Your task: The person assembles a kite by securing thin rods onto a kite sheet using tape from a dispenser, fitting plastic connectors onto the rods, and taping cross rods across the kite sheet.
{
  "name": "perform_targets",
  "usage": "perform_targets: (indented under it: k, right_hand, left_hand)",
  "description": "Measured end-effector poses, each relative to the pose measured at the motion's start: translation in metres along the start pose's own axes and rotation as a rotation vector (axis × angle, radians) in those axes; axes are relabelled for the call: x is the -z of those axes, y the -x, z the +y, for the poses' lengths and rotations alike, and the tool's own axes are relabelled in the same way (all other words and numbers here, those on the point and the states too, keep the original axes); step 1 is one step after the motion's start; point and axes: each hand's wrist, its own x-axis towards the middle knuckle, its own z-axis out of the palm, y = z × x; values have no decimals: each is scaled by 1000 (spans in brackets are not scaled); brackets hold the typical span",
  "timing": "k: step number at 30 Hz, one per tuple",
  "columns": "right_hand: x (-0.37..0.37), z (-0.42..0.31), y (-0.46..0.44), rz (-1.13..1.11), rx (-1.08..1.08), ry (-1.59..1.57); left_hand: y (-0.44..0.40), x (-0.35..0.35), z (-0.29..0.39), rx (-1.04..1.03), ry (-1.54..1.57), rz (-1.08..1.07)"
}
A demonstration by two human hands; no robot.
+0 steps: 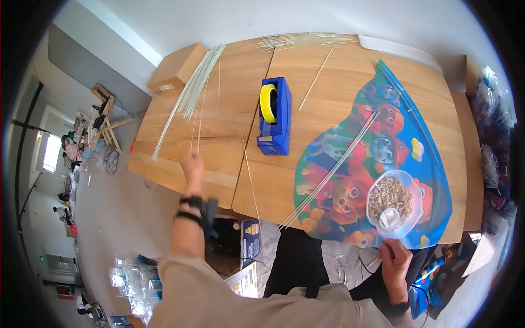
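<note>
I've got both hands on the head cam. My left hand [192,167] is out over the near L part of the table [238,82], thumb & fingers pinched round the lower ends of a couple of thin sticks [199,123], which run up and away toward the pale stick bundle [198,82]. That bundle lies fanned out at the near end, right beside a cardboard box [178,68] at the back L. My right hand [395,259] is at the near table edge, just below the clear plastic bowl [417,206], fingers curled in; view's poor there, so I can't tell if it's gripping anything or touching the rim. The bowl is full of small wood-coloured pegs [391,192] w/ a clear plastic piece [389,218] on top, and it sits on a printed sheet [383,147] w/ cartoon pups on blue/green, R side of table. A few long sticks [333,171] lie diag. across the sheet, near ends poking past the table edge. Approx mid-table, btwn my left hand & the sheet, is a blue tape dispenser [283,131] w/ a yellow tape roll [268,104] in it. One lone stick [317,77] lies just R of it, another thin one [251,177] runs L of it over the near edge, & a loose spread of short sticks [306,40] is along the back by the wall [219,19].
</note>
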Motion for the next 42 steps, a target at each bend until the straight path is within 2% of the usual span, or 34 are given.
perform_targets:
  k: [1,2,3,4,6,8,10,12,13,14,15,17,19,23,25,26,28,32,34,38,40,42]
  right_hand:
    - [-2,-2,-1,-2,-3,1]
    - [-3,-3,-2,-10,16,21]
    - [-1,-5,-3,-18,33,47]
    - [0,-11,-6,-29,80,108]
    - [1,-19,-11,-14,97,141]
    - [1,-21,-13,6,126,147]
    - [0,-20,-13,-14,96,121]
    - [1,-20,-16,-4,97,109]
    - [1,-22,-17,-5,131,101]
    - [2,-23,-18,-6,167,92]
    - [5,-22,-21,5,152,95]
    - [13,-20,-24,38,243,148]
    - [24,-16,-25,49,182,152]
    - [46,-4,-31,134,115,152]
    - [53,-4,-40,154,73,87]
    - [54,-1,-47,157,63,84]
    - [52,6,-63,100,176,131]
    - [32,18,-94,87,212,173]
    - [22,23,-109,57,227,249]
    - [1,44,-125,65,286,396]
    - [1,47,-123,28,310,473]
    - [4,47,-116,42,295,457]
  left_hand:
    - [-40,-7,-1,-123,37,72]
    - [-88,-23,-14,-340,-103,254]
    - [-100,7,31,-234,-157,165]
    - [-124,7,36,-161,-142,209]
    - [-113,48,105,-289,-104,275]
    - [-101,37,122,-352,539,265]
    - [-16,65,177,-215,739,-83]
    - [63,67,207,-255,819,-372]
    - [101,64,221,-209,929,-532]
    - [128,57,226,-265,789,-681]
    - [152,39,226,-360,767,-733]
    - [192,6,229,-369,581,-724]
    - [219,-7,236,-474,255,-518]
    - [235,-29,232,-487,127,-517]
    - [238,-33,231,-636,47,-416]
    - [240,-34,231,-643,43,-424]
    - [242,-36,233,-737,-43,-325]
    - [245,-34,229,-811,-10,-273]
    - [249,-24,230,-706,58,-393]
    - [255,-4,230,-668,193,-433]
    - [257,3,226,-509,298,-523]
    - [259,5,220,-490,299,-529]
